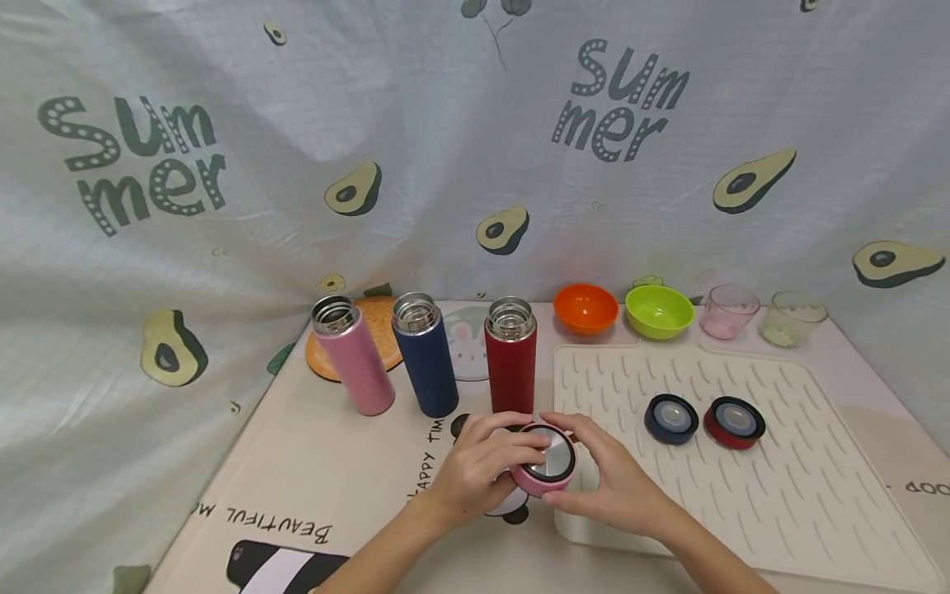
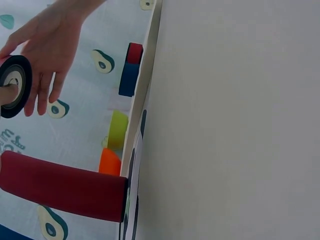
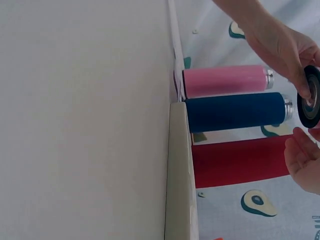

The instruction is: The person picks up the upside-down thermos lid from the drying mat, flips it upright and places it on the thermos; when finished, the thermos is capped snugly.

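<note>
A pink lid with a black and silver inner face is raised just above the table, in front of the red bottle. My left hand grips it from the left, fingers curled over its rim. My right hand cups it from the right with fairly straight fingers, thumb by the top edge. The right wrist view shows the lid in the left hand's fingers, with the right palm just below. The left wrist view shows the lid with the right hand spread behind it.
A pink bottle and a navy bottle stand uncapped to the left of the red one. A navy lid and a red lid lie on the white drying mat. An orange bowl, a green bowl and two cups line the back.
</note>
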A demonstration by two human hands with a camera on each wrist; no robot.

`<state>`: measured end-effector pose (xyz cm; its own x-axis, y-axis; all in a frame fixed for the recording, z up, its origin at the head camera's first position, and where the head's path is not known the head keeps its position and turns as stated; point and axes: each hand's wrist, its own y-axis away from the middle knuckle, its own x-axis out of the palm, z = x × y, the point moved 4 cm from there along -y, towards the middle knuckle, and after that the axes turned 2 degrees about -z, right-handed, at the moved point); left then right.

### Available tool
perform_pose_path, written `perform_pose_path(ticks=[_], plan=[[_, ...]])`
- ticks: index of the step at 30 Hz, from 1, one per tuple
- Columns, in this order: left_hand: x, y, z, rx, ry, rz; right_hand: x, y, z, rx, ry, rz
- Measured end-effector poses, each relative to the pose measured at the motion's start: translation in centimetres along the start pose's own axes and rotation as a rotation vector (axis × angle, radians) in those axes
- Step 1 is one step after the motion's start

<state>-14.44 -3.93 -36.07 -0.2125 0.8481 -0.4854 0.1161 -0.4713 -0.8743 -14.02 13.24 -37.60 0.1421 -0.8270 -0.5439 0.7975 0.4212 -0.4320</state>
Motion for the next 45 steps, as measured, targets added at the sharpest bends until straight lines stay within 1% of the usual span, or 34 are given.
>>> perform_pose_path(ticks=[3,6,8,10,13,15,17,19,20,24,26,28,29,32,34,36,38,40,42,43,45], plan=[[0.0,0.0,-0.1,0.018,-0.014,-0.01,0.1,-0.1,0.1,-0.009,-0.033,0.014],[-0.1,-0.1,-0.1,0.008,-0.026,-0.001,0.1,-0.3,0.4,-0.039,-0.046,0.01],[-0.2,-0.1,-0.1,-0.01,-0.033,0.016,0.0,-0.4,0.4,-0.056,-0.046,-0.002],[-0.4,-0.1,0.1,-0.048,-0.034,0.047,0.0,-0.5,0.4,-0.063,-0.051,-0.013],[-0.9,0.0,0.6,-0.115,-0.056,0.106,-0.1,-0.7,0.1,-0.043,-0.056,-0.035],[-1.6,0.3,1.1,-0.172,-0.078,0.144,0.0,-0.9,0.0,-0.036,-0.047,-0.056],[-2.8,0.7,1.7,-0.226,-0.105,0.151,0.0,-1.3,-0.1,-0.018,-0.04,-0.075],[-4.3,1.2,2.4,-0.264,-0.131,0.11,0.2,-1.7,-0.2,0.009,-0.042,-0.088],[-5.2,1.4,2.8,-0.28,-0.146,0.08,0.2,-2.0,-0.2,0.021,-0.041,-0.091],[-9.0,2.5,4.5,-0.291,-0.251,-0.094,0.6,-3.3,0.1,0.07,-0.069,-0.087],[-10.9,3.1,5.4,-0.323,-0.31,-0.178,0.8,-4.0,0.5,0.064,-0.079,-0.083],[-12.7,3.8,6.4,-0.385,-0.354,-0.257,1.2,-4.8,1.0,0.048,-0.087,-0.081],[-13.5,4.1,6.8,-0.429,-0.372,-0.287,1.4,-5.2,1.2,0.044,-0.094,-0.081],[-15.3,5.0,8.3,-0.582,-0.379,-0.337,2.3,-6.4,1.8,0.017,-0.124,-0.081],[-16.1,5.5,9.3,-0.691,-0.367,-0.341,3.0,-7.2,2.2,0.0,-0.144,-0.082],[-16.5,6.0,10.3,-0.796,-0.334,-0.343,3.6,-7.9,2.5,-0.027,-0.162,-0.087],[-16.7,6.6,11.4,-0.898,-0.292,-0.351,4.2,-8.6,2.8,-0.056,-0.165,-0.096],[-16.6,7.0,12.4,-0.974,-0.252,-0.352,4.6,-9.2,3.1,-0.084,-0.169,-0.103],[-16.3,7.5,13.3,-1.023,-0.223,-0.344,5.1,-9.8,3.4,-0.107,-0.167,-0.108],[-16.1,7.7,13.7,-1.033,-0.207,-0.34,5.3,-10.1,3.5,-0.116,-0.167,-0.11],[-15.5,8.2,14.5,-1.033,-0.163,-0.341,5.9,-10.5,3.7,-0.124,-0.17,-0.104]])
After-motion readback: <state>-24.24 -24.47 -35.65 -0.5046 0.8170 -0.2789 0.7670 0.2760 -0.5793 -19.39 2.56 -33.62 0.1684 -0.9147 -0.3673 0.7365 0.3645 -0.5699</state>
